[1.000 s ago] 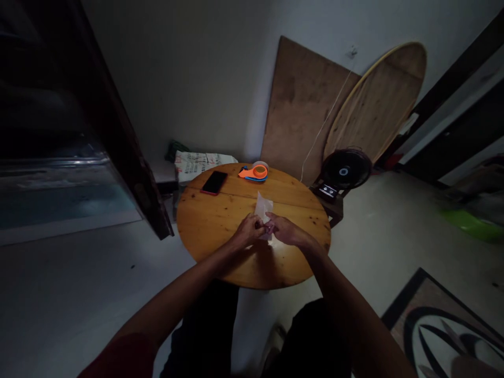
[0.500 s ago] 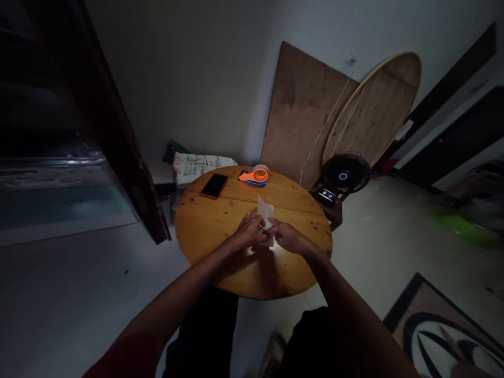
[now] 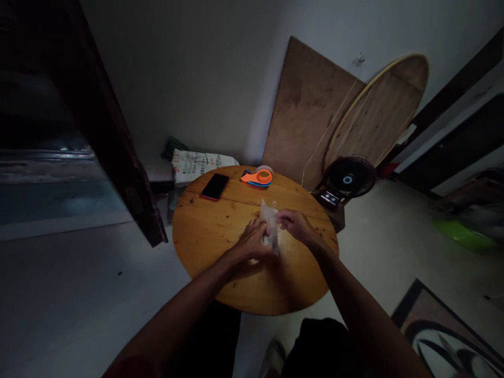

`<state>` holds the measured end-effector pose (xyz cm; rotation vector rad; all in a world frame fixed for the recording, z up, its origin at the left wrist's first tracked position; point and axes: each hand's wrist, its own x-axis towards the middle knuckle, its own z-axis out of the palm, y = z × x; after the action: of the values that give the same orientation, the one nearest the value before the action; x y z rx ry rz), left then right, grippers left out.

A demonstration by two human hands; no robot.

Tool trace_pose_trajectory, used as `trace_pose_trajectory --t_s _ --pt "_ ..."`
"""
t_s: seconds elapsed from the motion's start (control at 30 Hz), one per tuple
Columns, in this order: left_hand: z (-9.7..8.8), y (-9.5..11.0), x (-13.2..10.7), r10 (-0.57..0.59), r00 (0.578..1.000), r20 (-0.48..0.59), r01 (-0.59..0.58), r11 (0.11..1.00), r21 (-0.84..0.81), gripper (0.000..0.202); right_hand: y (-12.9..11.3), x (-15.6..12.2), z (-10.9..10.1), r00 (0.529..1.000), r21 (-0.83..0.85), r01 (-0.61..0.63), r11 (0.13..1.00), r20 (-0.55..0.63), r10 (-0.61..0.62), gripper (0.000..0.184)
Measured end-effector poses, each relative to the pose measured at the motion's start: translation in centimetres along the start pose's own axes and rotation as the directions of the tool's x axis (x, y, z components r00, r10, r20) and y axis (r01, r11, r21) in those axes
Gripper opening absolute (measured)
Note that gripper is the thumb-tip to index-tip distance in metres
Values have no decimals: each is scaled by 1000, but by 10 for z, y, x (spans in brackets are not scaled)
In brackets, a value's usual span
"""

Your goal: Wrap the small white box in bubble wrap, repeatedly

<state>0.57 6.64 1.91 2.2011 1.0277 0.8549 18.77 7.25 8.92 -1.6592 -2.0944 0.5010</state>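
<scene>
A whitish, translucent piece of wrapping (image 3: 268,212), perhaps a plastic bag or bubble wrap, is between my hands over the round wooden table (image 3: 212,231). My left hand (image 3: 253,239) grips its lower left part, thumb on top; whatever may be inside is hidden. At the wrapping's right edge, my right hand (image 3: 295,223) has its fingers drawn together. Whether those fingertips pinch the edge or something small cannot be made out.
Toward the table's back lie an orange and blue tape dispenser (image 3: 250,178) and a black phone (image 3: 214,187) with a red edge. Behind stand a printed sack (image 3: 200,163), a leaning wooden board (image 3: 303,105), a round wooden top (image 3: 381,105) and a black fan (image 3: 348,179).
My right hand has moved up and right, away from my left hand. More of the wrapping shows between them, and the view has shifted slightly.
</scene>
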Motion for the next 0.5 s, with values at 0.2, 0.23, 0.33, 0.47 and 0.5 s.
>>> trace_pose_trajectory --t_s 0.2,0.23,0.33,0.47,0.5 --pt "0 -5 5 22 1000 21 -20 996 -87 32 -6 40 4 954 -367 287 885 191 -231 24" --pt "1 -5 5 20 1000 20 -18 995 -95 32 -8 43 5 949 -438 300 847 224 -221 20" --pt "3 -6 4 10 1000 12 -9 993 -115 32 -11 46 3 946 -614 309 727 275 -170 16" --pt "2 -4 4 -1 999 39 8 986 -168 31 -14 43 -8 961 -680 269 682 236 -144 22" --pt "1 -3 4 -9 999 49 18 982 -187 30 -15 42 -11 967 -674 248 696 216 -135 24"
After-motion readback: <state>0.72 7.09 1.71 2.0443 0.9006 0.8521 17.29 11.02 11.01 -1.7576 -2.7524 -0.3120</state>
